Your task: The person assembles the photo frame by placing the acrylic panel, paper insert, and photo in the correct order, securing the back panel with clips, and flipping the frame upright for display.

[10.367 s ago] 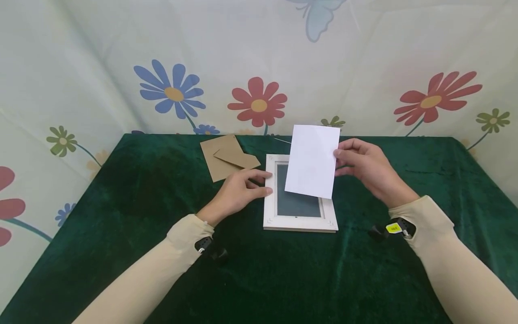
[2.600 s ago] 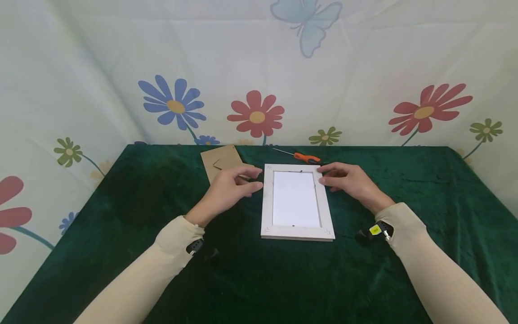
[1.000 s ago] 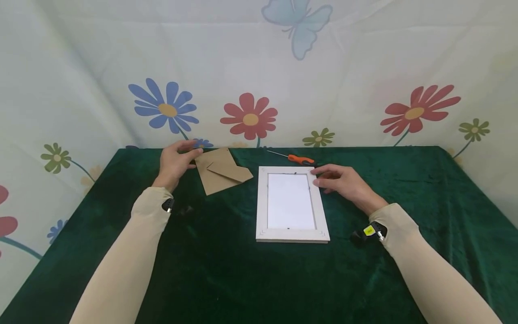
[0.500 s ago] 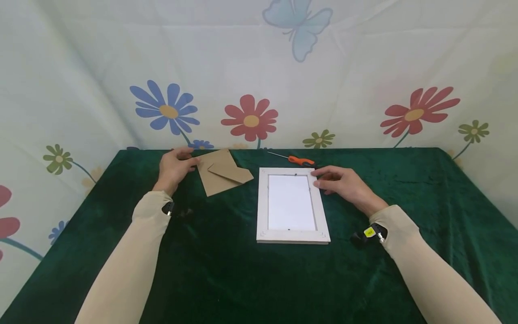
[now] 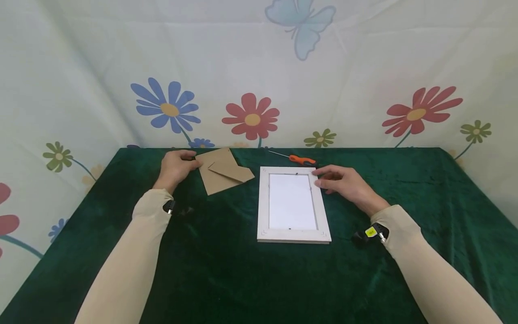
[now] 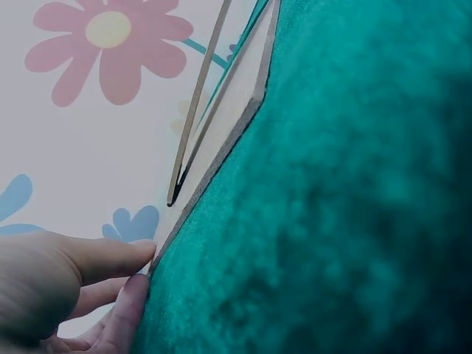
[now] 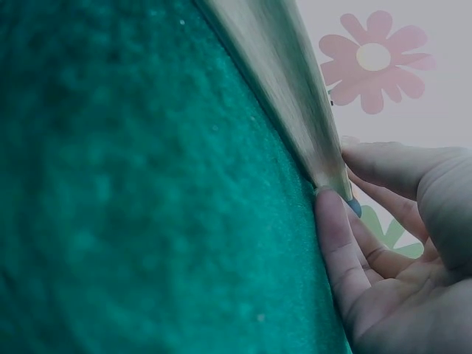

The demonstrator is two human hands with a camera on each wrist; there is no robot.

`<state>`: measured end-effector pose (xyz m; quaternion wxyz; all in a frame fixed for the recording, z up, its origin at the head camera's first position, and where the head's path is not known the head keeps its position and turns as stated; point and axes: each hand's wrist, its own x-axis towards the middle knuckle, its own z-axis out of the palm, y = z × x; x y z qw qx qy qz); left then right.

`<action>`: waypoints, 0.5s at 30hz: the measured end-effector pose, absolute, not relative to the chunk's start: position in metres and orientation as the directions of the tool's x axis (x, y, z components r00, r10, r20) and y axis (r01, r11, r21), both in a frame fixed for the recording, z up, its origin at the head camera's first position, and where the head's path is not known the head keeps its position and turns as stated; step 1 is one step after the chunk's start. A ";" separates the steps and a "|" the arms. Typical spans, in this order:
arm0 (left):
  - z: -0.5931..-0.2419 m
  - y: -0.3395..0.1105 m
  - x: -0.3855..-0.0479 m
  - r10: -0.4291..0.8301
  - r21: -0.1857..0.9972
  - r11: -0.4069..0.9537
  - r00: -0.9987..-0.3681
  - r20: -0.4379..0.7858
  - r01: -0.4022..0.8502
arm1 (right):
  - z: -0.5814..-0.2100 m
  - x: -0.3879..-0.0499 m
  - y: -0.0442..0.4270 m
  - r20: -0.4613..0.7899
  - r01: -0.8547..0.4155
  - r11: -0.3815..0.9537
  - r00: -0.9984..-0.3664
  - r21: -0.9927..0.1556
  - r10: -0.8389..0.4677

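A white picture frame (image 5: 264, 202) lies flat on the green cloth, with a white sheet (image 5: 292, 202) inside its opening. At its upper right corner my right hand (image 5: 350, 186) holds the edge between thumb and fingers; the right wrist view shows the hand (image 7: 413, 228) at the frame's side (image 7: 295, 96). Left of the frame lies a brown backing board (image 5: 214, 183) with a folded stand flap (image 5: 232, 172). My left hand (image 5: 174, 170) pinches the board's upper left edge. In the left wrist view, thumb and fingers (image 6: 136, 258) grip the board (image 6: 221, 125), and the flap (image 6: 198, 96) stands slightly raised.
An orange-handled screwdriver (image 5: 301, 159) lies behind the frame, near the back edge of the green cloth (image 5: 226, 270). A flowered curtain (image 5: 348, 58) hangs directly behind the table.
The white sheet has gone from my right hand into the frame's opening. My left hand has left the frame's left side, moved left and taken hold of the brown board's edge.
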<state>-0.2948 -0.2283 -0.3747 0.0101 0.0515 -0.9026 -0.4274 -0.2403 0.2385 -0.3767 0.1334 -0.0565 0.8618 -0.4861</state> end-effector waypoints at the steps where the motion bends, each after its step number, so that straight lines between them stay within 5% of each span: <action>1: -0.374 -0.229 -0.295 -0.099 0.768 0.635 -0.995 -0.030 -0.086 | -0.376 -0.240 0.238 -0.175 0.032 0.522 -0.958 -0.852 -0.227; 15: -0.373 -0.234 -0.300 -0.055 0.736 0.671 -0.996 -0.074 -0.091 | -0.375 -0.240 0.237 -0.172 0.029 0.531 -0.960 -0.847 -0.222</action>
